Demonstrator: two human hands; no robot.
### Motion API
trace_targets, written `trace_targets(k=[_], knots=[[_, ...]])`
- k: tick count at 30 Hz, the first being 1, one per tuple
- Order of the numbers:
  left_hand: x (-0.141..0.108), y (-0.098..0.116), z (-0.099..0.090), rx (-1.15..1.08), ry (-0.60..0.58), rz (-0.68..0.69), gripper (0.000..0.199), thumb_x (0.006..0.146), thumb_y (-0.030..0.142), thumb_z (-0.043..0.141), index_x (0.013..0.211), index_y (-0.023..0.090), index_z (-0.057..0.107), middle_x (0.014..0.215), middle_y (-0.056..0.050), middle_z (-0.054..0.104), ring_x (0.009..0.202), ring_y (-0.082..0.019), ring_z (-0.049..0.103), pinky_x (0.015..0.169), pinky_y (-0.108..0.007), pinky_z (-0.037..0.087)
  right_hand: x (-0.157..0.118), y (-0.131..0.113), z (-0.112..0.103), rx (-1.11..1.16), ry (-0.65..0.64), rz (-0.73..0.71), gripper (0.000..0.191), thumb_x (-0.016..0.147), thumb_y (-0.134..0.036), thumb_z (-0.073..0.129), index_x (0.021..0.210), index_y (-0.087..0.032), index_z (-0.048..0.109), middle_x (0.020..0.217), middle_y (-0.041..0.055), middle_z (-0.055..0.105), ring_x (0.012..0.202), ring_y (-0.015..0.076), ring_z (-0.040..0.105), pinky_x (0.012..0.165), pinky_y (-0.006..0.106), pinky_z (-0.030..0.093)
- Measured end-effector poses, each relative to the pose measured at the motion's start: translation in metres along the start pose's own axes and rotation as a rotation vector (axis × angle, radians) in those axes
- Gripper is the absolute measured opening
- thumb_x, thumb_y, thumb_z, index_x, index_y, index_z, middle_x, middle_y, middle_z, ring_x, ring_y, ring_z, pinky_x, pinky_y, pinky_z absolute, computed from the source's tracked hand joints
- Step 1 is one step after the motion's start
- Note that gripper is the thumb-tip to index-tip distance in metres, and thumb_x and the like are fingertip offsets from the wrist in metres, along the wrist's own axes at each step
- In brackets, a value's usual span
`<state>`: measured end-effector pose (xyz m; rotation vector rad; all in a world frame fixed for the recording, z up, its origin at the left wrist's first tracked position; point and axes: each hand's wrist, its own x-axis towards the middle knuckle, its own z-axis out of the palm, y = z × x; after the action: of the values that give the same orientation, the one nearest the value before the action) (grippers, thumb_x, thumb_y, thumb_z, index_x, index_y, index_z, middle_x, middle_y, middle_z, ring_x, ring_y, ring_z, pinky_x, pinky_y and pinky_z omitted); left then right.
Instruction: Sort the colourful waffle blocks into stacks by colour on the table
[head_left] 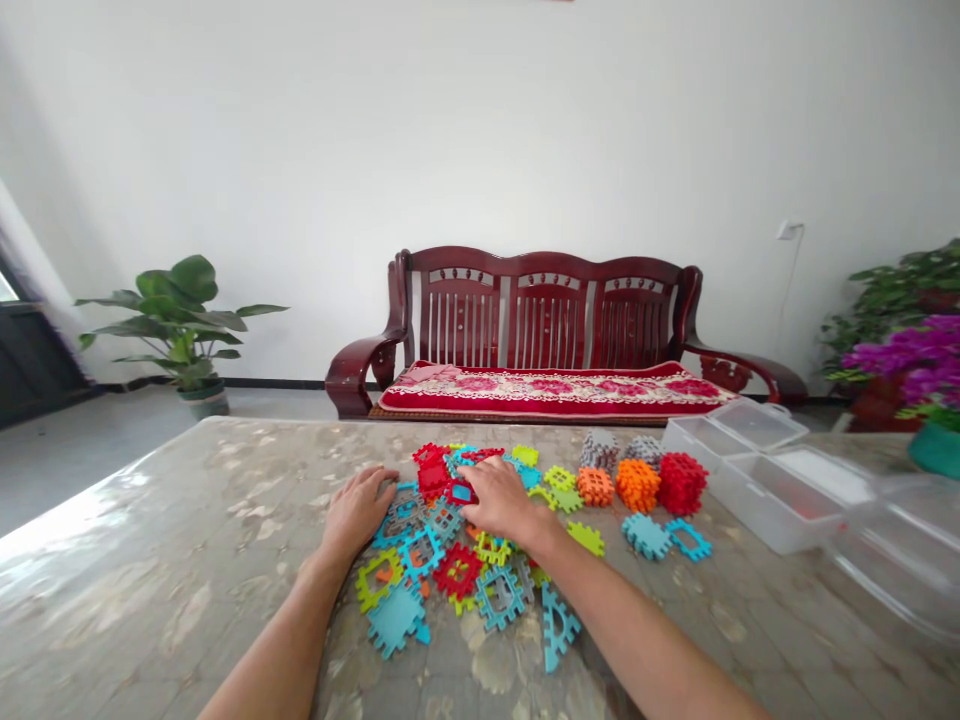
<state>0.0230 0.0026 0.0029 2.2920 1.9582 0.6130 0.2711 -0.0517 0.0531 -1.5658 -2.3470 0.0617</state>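
Observation:
A loose pile of toothed plastic pieces in blue, red, green and grey lies on the table [150,560]. My left hand [358,508] rests at the pile's left edge, fingers spread beside grey and blue pieces [401,512]. Over the back of the pile, my right hand [499,497] has its fingers bent down at a red piece [459,492]; whether it grips the piece is unclear. To the right stand stacks of orange pieces [637,486], red pieces [682,484] and grey pieces [600,449]. A blue stack [646,537] sits in front of them, beside a blue frame [690,540].
Clear plastic boxes [784,510] with open lids stand on the table's right side. Purple flowers in a teal pot [937,448] are at the far right. Behind the table are a wooden bench [547,300] and a potted plant [180,330].

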Motion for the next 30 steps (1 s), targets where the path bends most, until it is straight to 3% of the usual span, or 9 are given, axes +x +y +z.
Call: trace_targets(k=[5,8,13,16,19,22,26,30], knots=[[0.001,-0.005,0.000,-0.004,-0.005,0.015,0.039,0.092,0.039,0.042,0.118,0.030,0.069,0.138,-0.004,0.061,0.127,-0.025,0.056,0.109,-0.040,0.042,-0.011,0.005,-0.014,0.084,0.133,-0.046,0.060,0.074,-0.021,0.066,0.132,-0.028,0.058,0.117,0.0055,0.068,0.104,0.0232,0.060,0.095,0.038,0.046],[0.002,-0.009,0.001,-0.012,-0.010,0.042,0.039,0.091,0.040,0.043,0.118,0.031,0.070,0.137,-0.003,0.062,0.128,-0.025,0.056,0.110,-0.039,0.041,-0.033,0.028,-0.036,0.122,0.247,-0.047,0.064,0.072,-0.016,0.064,0.134,-0.024,0.057,0.121,0.0071,0.066,0.112,0.0233,0.057,0.102,0.040,0.044],[0.003,-0.006,0.001,0.030,-0.053,0.030,0.044,0.092,0.042,0.039,0.125,0.032,0.067,0.142,-0.004,0.058,0.132,-0.026,0.053,0.112,-0.043,0.038,-0.089,0.109,-0.079,0.192,0.484,0.178,0.062,0.072,-0.015,0.061,0.134,-0.024,0.057,0.126,0.0072,0.063,0.119,0.0231,0.057,0.107,0.042,0.043],[0.003,-0.003,0.001,0.058,-0.081,0.034,0.049,0.092,0.045,0.037,0.131,0.031,0.064,0.145,-0.007,0.054,0.134,-0.029,0.050,0.113,-0.048,0.036,-0.123,0.168,-0.102,0.216,0.558,0.311,0.065,0.072,-0.016,0.059,0.135,-0.028,0.056,0.125,0.0053,0.063,0.116,0.0219,0.059,0.102,0.040,0.049],[0.001,-0.006,0.005,0.059,-0.088,0.046,0.053,0.092,0.047,0.036,0.134,0.029,0.062,0.148,-0.008,0.053,0.137,-0.029,0.048,0.114,-0.048,0.034,-0.150,0.216,-0.115,0.174,0.584,0.402,0.066,0.070,-0.015,0.057,0.135,-0.026,0.056,0.126,0.0067,0.063,0.116,0.0218,0.060,0.100,0.039,0.051],[0.000,-0.015,0.012,0.036,-0.074,0.081,0.054,0.092,0.051,0.036,0.133,0.030,0.063,0.147,-0.008,0.054,0.137,-0.028,0.047,0.115,-0.046,0.034,-0.167,0.247,-0.118,0.142,0.529,0.468,0.068,0.066,-0.015,0.058,0.134,-0.022,0.056,0.130,0.0090,0.062,0.117,0.0233,0.061,0.101,0.041,0.050],[0.000,-0.028,0.019,-0.024,-0.028,0.132,0.052,0.089,0.054,0.040,0.128,0.032,0.067,0.144,-0.004,0.058,0.134,-0.026,0.051,0.115,-0.041,0.036,-0.175,0.263,-0.116,0.099,0.438,0.501,0.072,0.062,-0.011,0.054,0.133,-0.016,0.057,0.128,0.0122,0.063,0.119,0.0251,0.060,0.107,0.042,0.045],[0.001,-0.032,0.019,-0.069,0.001,0.133,0.050,0.087,0.055,0.043,0.122,0.032,0.071,0.140,-0.003,0.061,0.130,-0.026,0.055,0.113,-0.039,0.039,-0.177,0.265,-0.115,0.096,0.445,0.495,0.076,0.059,-0.008,0.049,0.134,-0.016,0.056,0.132,0.0121,0.062,0.125,0.0253,0.057,0.111,0.044,0.040]])
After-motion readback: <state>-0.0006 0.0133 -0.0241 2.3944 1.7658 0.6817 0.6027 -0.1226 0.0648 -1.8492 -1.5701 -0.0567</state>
